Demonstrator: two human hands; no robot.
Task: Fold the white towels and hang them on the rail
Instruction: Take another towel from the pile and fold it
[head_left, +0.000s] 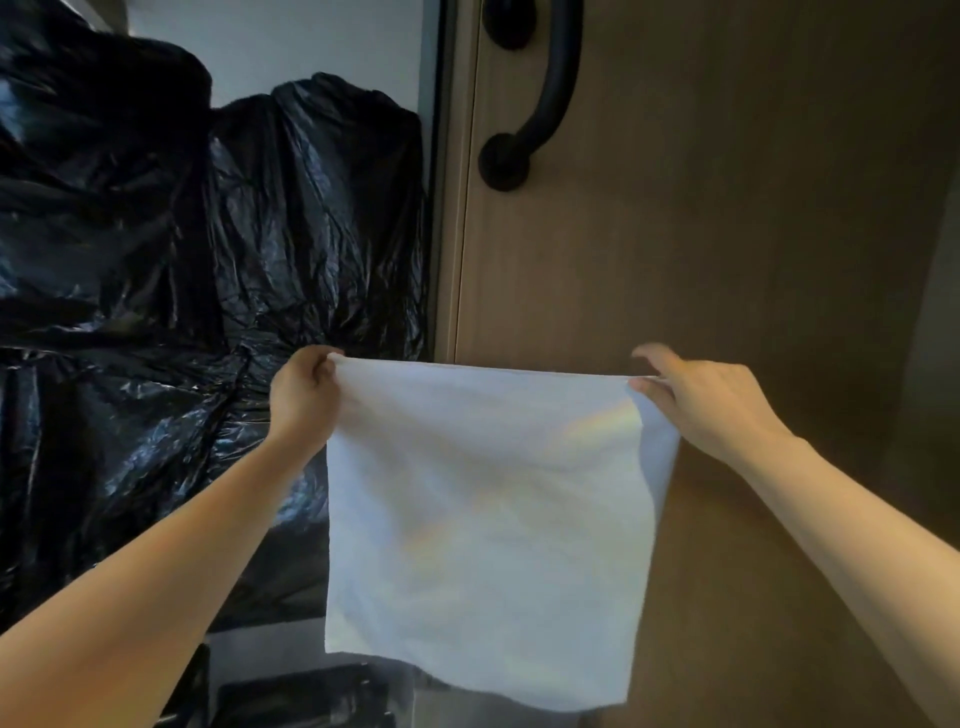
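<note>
Wooden door (727, 270) ahead, heaped black bags (156, 249) to its left. Before both, hanging open and unfolded, a white towel (488, 519), top edge pulled taut. Higher on the door, well above, a curved black bar (553, 88), likely the rail. At the top corners: left hand (304, 397), fingers curled tight round the cloth; right hand (711, 405), pinching with thumb and fingertips. Could slip from that lighter pinch, skewing the fold.

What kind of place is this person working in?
Probably an indoor service or storage corner: a wooden door with a black handle, black plastic bags piled beside it, a white towel held up.
</note>
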